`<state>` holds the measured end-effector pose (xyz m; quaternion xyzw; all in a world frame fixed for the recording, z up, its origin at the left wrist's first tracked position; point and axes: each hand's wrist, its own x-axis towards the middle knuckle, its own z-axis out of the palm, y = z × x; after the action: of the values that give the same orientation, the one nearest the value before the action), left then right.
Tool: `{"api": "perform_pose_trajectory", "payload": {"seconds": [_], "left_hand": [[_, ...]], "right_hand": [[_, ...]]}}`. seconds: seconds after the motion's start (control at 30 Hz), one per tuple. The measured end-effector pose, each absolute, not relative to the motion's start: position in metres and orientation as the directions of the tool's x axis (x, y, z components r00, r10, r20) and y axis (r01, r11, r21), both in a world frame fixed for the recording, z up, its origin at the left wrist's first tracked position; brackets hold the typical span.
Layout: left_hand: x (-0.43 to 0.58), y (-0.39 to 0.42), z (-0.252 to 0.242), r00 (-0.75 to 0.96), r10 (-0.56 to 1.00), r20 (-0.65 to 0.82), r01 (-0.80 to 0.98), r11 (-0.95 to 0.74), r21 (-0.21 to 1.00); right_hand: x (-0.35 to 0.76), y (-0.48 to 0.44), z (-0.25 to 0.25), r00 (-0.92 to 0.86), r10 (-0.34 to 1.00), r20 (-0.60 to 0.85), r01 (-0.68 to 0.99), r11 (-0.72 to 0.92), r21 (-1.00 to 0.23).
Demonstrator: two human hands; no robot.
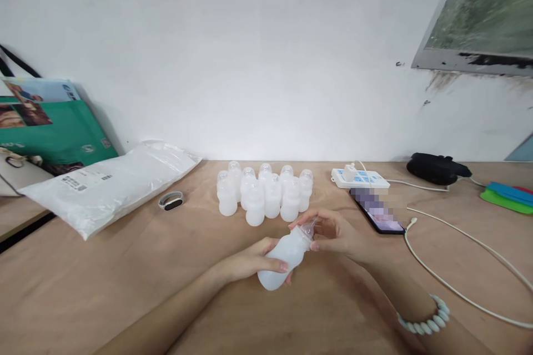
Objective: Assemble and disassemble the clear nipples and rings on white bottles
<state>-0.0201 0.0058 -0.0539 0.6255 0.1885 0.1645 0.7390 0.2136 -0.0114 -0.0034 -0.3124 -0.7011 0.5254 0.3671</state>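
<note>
A translucent white baby bottle [280, 259] is held tilted above the table, its top pointing up and to the right. My left hand [256, 259] wraps around the bottle's body. At the neck, the fingers of my right hand [333, 233] close around the collar, and a clear teat [308, 227] shows between them. Whether a cap is also there, I cannot make out. Just beyond my hands, several similar bottles [255, 205] with clear domed caps stand upright in a group.
A white plastic package [120, 183] and a wristband [170, 200] lie on the left. To the right are a phone [378, 213], a power strip [360, 178], a white cable [441, 287], a black case [437, 168] and coloured flat pieces [508, 197]. The wall rises behind.
</note>
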Motion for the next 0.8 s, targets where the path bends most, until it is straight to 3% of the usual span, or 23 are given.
{"api": "perform_pose_trajectory", "payload": {"seconds": [0.23, 0.43, 0.63, 0.8], "left_hand": [[-0.020, 0.004, -0.059, 0.823, 0.557, -0.112, 0.009, 0.185, 0.983], [-0.017, 0.000, -0.053, 0.783, 0.611, -0.112, 0.067, 0.096, 0.993], [-0.038, 0.004, -0.041, 0.779, 0.616, -0.118, 0.192, -0.056, 0.980], [-0.074, 0.002, -0.054, 0.580, 0.814, 0.035, 0.329, -0.273, 0.904]], "right_hand": [[0.211, -0.012, -0.019, -0.505, 0.832, 0.229, 0.075, 0.307, -0.949], [0.202, -0.013, -0.030, -0.269, 0.940, 0.208, 0.436, 0.312, -0.844], [0.216, -0.012, -0.017, -0.335, 0.901, 0.277, 0.259, 0.370, -0.892], [0.217, -0.008, -0.020, -0.206, 0.945, 0.253, 0.355, 0.313, -0.881]]}}
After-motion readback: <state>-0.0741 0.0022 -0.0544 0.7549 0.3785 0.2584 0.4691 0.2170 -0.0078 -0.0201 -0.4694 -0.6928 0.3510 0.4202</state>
